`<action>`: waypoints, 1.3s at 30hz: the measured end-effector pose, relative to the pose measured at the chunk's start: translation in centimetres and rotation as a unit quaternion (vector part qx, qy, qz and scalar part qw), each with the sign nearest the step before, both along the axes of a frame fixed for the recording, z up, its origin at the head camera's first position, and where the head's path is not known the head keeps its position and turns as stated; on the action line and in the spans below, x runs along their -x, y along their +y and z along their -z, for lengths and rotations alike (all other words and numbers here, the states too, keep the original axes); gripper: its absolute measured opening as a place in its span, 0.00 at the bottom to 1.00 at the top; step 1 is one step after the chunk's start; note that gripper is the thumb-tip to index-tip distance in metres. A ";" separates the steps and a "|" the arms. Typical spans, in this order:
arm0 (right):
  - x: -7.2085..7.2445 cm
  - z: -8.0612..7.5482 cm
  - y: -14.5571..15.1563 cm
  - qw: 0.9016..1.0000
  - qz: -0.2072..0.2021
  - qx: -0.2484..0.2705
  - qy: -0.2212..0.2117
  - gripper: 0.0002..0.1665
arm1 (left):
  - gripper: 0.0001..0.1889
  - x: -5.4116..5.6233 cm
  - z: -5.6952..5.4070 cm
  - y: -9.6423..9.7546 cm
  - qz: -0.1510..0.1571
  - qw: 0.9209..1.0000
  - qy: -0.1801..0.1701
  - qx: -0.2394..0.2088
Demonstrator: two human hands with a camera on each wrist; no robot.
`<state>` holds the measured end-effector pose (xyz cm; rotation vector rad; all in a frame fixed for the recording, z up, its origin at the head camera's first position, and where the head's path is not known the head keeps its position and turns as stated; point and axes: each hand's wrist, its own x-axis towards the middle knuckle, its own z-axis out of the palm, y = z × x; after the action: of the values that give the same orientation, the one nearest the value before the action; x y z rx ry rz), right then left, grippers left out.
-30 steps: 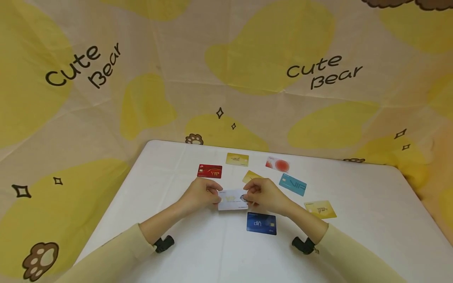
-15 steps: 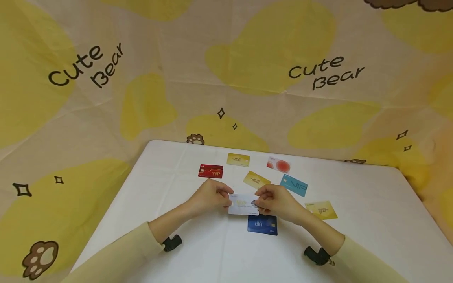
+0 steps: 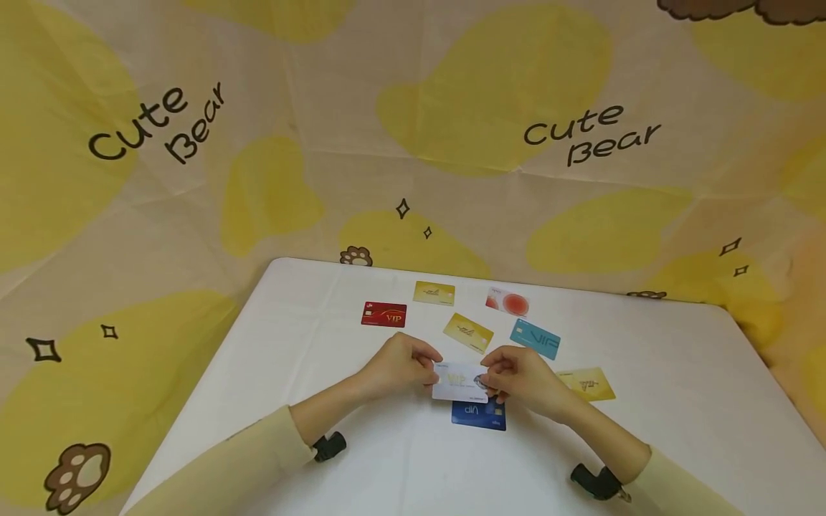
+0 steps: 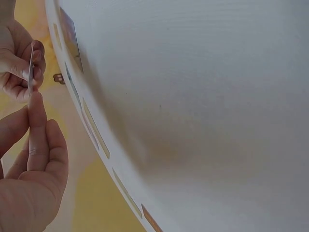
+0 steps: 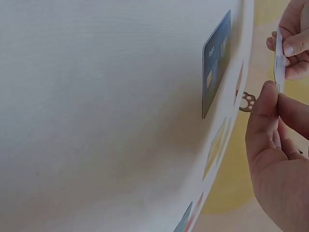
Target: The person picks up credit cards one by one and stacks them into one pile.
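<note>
A white VIP card [image 3: 457,383] is held above the table between both hands, its printed face toward the head camera. My left hand [image 3: 399,365] pinches its left edge between thumb and fingers. At the opposite edge my right hand [image 3: 525,381] pinches it the same way, fingertips hiding part of a dark round print. Edge-on, the card [image 4: 31,72] shows as a thin strip in the left wrist view. Below it in the head view lies a dark blue VIP card [image 3: 479,416], its upper part covered by the held card.
Other cards lie farther back on the white table [image 3: 284,358]: a red VIP card [image 3: 383,314], gold cards [image 3: 434,292], a white card with a red circle [image 3: 508,302] and a teal card [image 3: 535,339]. One gold card [image 3: 589,383] lies near the right forearm. A patterned cloth [image 3: 452,143] hangs behind.
Both hands have moved the white card to the right and nearer the person, so it now overlaps the blue card in view. The gold card in the middle has come into full view.
</note>
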<state>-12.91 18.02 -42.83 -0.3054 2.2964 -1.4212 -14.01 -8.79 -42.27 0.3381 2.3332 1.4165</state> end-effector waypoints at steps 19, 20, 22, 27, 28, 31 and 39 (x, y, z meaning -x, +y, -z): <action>-0.9 0.4 1.9 1.000 0.020 -0.005 -0.010 0.18 | 0.12 -0.1 0.2 2.2 0.024 1.000 -0.008 -0.011; -0.9 0.4 2.0 1.000 0.023 -0.006 -0.012 0.18 | 0.11 -0.2 0.2 2.3 0.024 1.000 -0.009 -0.009; -1.1 0.5 2.1 0.999 0.027 -0.008 -0.017 0.17 | 0.11 -0.3 0.2 2.5 0.026 1.000 -0.011 -0.008; -1.4 0.6 2.4 0.999 0.027 -0.003 -0.029 0.18 | 0.11 -0.5 0.3 2.8 0.026 0.999 -0.019 -0.009; -1.5 0.6 2.4 0.999 0.025 0.001 -0.031 0.19 | 0.11 -0.6 0.3 2.9 0.027 0.999 -0.018 -0.009; -1.6 0.6 2.5 0.999 0.022 0.009 -0.035 0.20 | 0.11 -0.6 0.3 3.0 0.032 0.999 -0.014 -0.012; -2.0 1.0 2.6 0.998 0.034 -0.012 -0.043 0.17 | 0.11 -0.7 0.4 3.6 0.044 0.999 -0.025 -0.015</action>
<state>-10.86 20.60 -43.81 -0.1558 2.2721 -1.4096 -13.31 -5.18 -42.70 0.4048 2.2317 1.4027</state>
